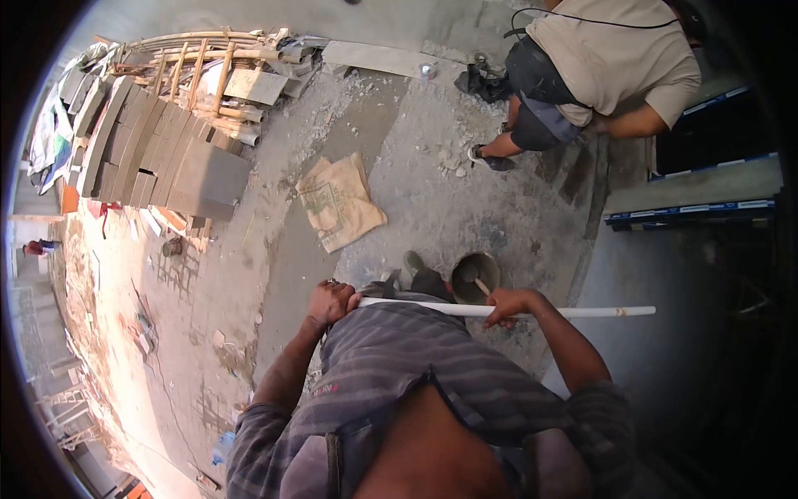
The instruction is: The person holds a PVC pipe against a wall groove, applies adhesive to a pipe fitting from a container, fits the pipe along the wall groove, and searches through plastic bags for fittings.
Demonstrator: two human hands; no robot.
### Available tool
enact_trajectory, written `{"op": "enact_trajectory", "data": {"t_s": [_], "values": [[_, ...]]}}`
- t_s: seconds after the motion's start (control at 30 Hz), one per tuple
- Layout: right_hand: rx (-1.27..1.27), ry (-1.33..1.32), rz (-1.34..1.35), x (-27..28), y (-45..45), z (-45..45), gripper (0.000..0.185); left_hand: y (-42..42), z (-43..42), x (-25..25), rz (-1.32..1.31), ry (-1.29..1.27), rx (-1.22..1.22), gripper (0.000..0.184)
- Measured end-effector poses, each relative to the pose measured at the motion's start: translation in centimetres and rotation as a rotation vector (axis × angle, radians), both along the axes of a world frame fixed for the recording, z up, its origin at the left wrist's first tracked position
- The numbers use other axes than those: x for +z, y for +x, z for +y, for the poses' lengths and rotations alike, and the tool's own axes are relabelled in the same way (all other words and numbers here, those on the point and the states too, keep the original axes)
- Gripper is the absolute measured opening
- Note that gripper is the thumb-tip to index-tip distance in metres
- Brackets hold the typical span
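1. From 9 to 3 o'clock, the white pipe (440, 308) lies crosswise just before the wearer's waist (399, 320).
2. At 9 o'clock, the left hand (335, 301) is curled tight on the pipe's end, its palm hidden.
3. At 3 o'clock, the right hand (509, 306) wraps the pipe near mid-length.
4. At 2 o'clock, just beyond the pipe: a bucket (491, 268), a handled tool (482, 287) inside.
5. At 11 o'clock, a sack (345, 204) lies flat.
6. At 1 o'clock, a co-worker (607, 54) bends forward.

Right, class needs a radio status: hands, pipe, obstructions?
Left hand closed at one end of white pipe, right hand gripping mid-length. Pipe crosswise, free end rightward. Possible obstacle: bucket just beyond pipe.
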State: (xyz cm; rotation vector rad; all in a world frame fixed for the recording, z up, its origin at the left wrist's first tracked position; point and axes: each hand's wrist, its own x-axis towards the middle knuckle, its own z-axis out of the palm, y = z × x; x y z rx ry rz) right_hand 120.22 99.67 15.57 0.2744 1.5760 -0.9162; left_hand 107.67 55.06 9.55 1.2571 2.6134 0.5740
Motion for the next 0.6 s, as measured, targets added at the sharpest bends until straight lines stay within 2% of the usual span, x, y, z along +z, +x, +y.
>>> {"op": "enact_trajectory", "data": {"t_s": [0.03, 0.1, 0.13, 0.17, 0.27, 0.3, 0.37, 0.43, 0.47, 0.53, 0.57, 0.6], "values": [[-0.057, 0.078, 0.183, 1.5, 0.5, -0.8, 0.028, 0.2, -0.3, -0.7, -0.077, -0.045, 0.049, 0.038], [0.133, 0.382, 1.046, 1.5, 2.4, -1.9, 0.036, 0.5, -0.8, -1.9, -0.227, -0.137, 0.142, 0.04], [0.233, 0.531, 1.482, 1.5, 3.2, -2.6, 0.04, 1.4, -1.2, -2.1, -0.219, -0.089, 0.172, 0.041], [0.247, 0.655, 1.343, 2.7, 3.3, -3.8, 0.034, 1.9, -1.5, -2.5, -0.2, -0.034, 0.196, 0.042], [0.291, 0.72, 0.746, 0.6, 3.6, -4.7, 0.024, 1.3, -1.8, -2.2, -0.08, 0.002, 0.201, 0.042], [0.285, 0.605, 0.579, 0.8, 3.4, -4.6, 0.028, 0.9, -1.6, -1.4, -0.038, 0.017, 0.184, 0.041], [0.299, 0.142, -0.082, 0.5, 2.0, -3.5, 0.033, -0.6, -0.9, -1.1, 0.023, 0.041, 0.139, 0.038], [0.06, -0.138, -0.394, -2.4, 3.7, -2.0, 0.037, -1.3, -0.6, 0.3, 0.078, 0.114, -0.036, 0.038], [0.047, -0.124, -0.337, -2.8, 4.4, -2.1, 0.037, -1.2, -0.6, 1.1, 0.103, 0.15, -0.12, 0.038], [0.015, -0.104, -0.226, -3.4, 5.2, -2.1, 0.036, -0.8, -1.0, 1.1, -0.007, 0.054, -0.034, 0.043], [-0.018, 0.025, 0.046, -0.3, 5.1, -3.8, 0.027, -0.7, -1.2, 0.7, -0.081, -0.034, 0.008, 0.044], [0.048, 0.246, 0.48, -0.6, 5.8, -4.8, 0.023, -0.4, -1.5, 0.3, -0.158, -0.126, 0.048, 0.044]]}}
